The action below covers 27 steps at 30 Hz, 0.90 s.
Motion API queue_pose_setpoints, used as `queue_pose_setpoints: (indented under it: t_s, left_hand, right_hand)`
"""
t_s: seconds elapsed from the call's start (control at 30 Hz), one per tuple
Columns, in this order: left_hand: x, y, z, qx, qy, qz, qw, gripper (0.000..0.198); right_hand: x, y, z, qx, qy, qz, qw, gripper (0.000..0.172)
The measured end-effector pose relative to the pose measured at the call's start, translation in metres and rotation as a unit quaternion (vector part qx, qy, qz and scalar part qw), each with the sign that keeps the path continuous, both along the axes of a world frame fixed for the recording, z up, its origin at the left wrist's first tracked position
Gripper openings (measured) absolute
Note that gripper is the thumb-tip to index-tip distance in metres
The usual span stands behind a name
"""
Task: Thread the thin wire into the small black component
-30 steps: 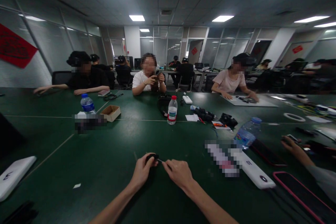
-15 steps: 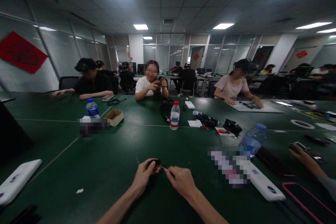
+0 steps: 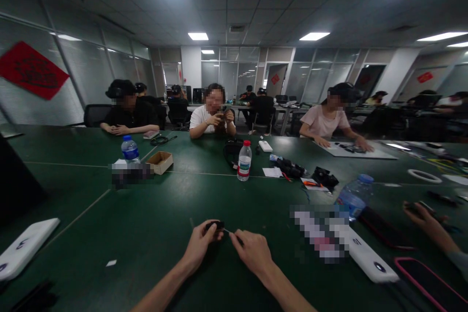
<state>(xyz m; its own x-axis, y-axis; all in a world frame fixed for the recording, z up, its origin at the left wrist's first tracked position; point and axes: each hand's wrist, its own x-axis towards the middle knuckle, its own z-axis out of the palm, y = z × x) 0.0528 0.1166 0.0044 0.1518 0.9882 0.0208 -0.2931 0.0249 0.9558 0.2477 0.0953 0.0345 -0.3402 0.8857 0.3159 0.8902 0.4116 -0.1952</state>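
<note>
The left fingers [image 3: 205, 230] are pinching a small black piece [image 3: 216, 225], and the right fingers [image 3: 238, 240] are holding a thin bright pin [image 3: 228, 231]. The pin is lying sideways, poking out of the piece toward the right hand [image 3: 252, 253], above the green table [image 3: 84, 204].

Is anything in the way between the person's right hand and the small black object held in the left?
Nothing visible stands in the way. The left hand grips the small black object, and a thin pin spans the short gap to the right hand.
</note>
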Motion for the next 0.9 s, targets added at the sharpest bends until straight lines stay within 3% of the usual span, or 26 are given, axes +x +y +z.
queue_pose_setpoints:
  t_s: [0.33, 0.63, 0.8, 0.9]
  left_hand:
    - [-0.001, 0.0, -0.005, 0.002, 0.018, 0.003, 1.0, 0.054]
    - [-0.003, -0.004, 0.001, 0.05, 0.084, -0.012, 0.995, 0.044]
    - [0.001, -0.002, 0.001, 0.05, 0.08, 0.0, 0.995, 0.044]
    - [0.006, 0.002, 0.002, 0.038, 0.07, 0.024, 0.997, 0.049]
  right_hand:
    - [0.001, -0.004, -0.002, -0.011, 0.001, 0.0, 1.0, 0.057]
    - [-0.001, -0.004, 0.002, -0.004, -0.002, -0.002, 1.0, 0.054]
    - [0.003, -0.002, -0.004, 0.066, 0.005, 0.027, 0.997, 0.052]
    - [-0.003, -0.002, -0.019, 0.146, 0.007, 0.108, 0.983, 0.048]
